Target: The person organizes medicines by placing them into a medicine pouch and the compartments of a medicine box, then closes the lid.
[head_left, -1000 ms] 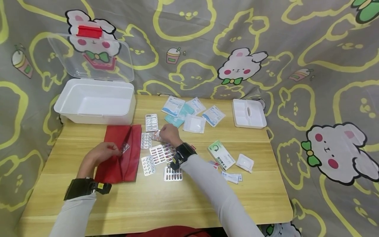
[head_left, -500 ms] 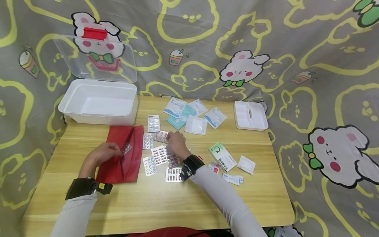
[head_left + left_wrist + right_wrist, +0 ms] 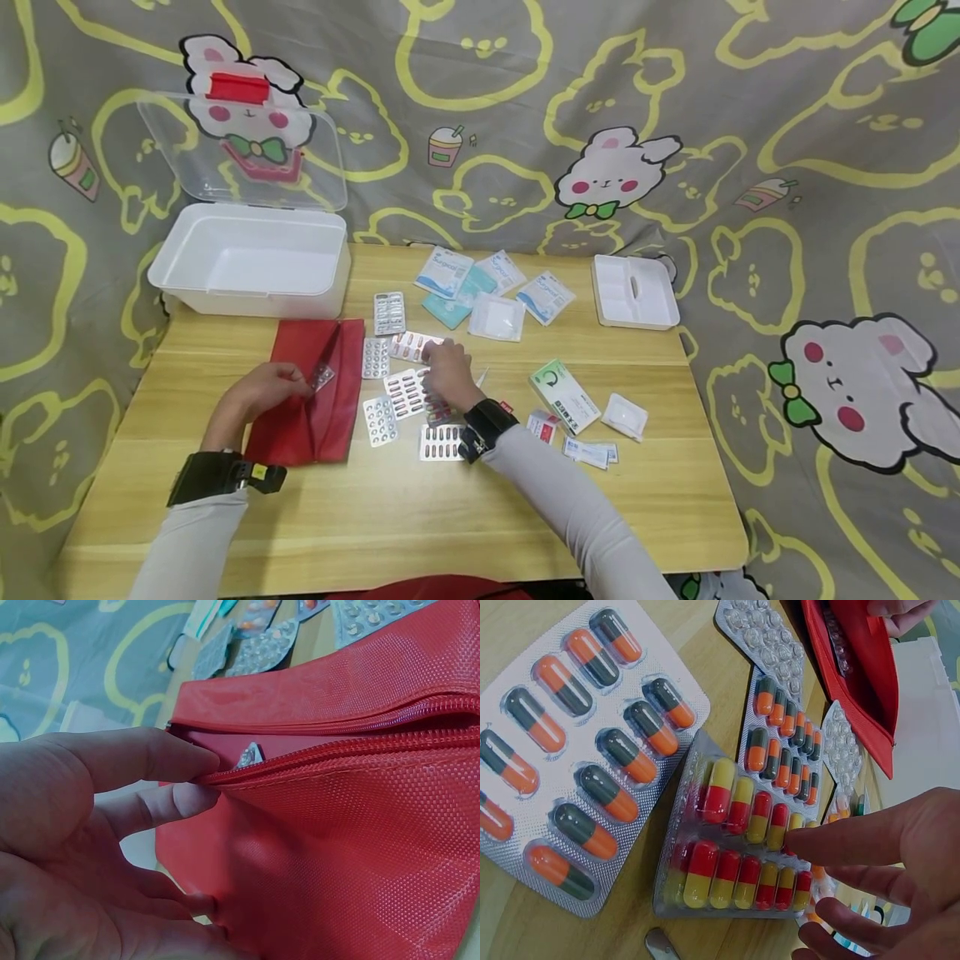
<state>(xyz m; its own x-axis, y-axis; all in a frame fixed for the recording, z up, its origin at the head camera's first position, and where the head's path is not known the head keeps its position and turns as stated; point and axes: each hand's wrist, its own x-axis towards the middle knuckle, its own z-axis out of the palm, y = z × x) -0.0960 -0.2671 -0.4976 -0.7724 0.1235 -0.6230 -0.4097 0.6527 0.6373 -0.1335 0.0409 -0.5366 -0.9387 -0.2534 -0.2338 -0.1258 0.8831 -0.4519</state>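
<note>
My left hand (image 3: 262, 392) pinches one edge of the red zip pouch (image 3: 330, 847) between thumb and finger, keeping its mouth parted. A small blister pack (image 3: 250, 756) shows inside. Over the loose packs is my right hand (image 3: 452, 377), its fingers fairly straight. In the right wrist view one fingertip is at a blister pack of red-and-yellow capsules (image 3: 724, 874); whether it touches cannot be told. Around it lie grey-and-orange capsule packs (image 3: 592, 750) and clear-bubbled tablet packs (image 3: 761, 637). An orange capsule pack (image 3: 411, 346) lies by the right fingertips.
A white box (image 3: 251, 304) with its clear lid raised stands back left. Surgical packets (image 3: 444, 272) and a gauze packet (image 3: 497, 317) lie at the back. To the right are a white divided tray (image 3: 634, 317), a green-and-white medicine box (image 3: 564, 397) and small packets (image 3: 588, 452).
My right hand has drawn back to the right from the orange capsule pack, which now shows more fully. My left hand keeps its pinch on the pouch edge. The head view has shifted slightly.
</note>
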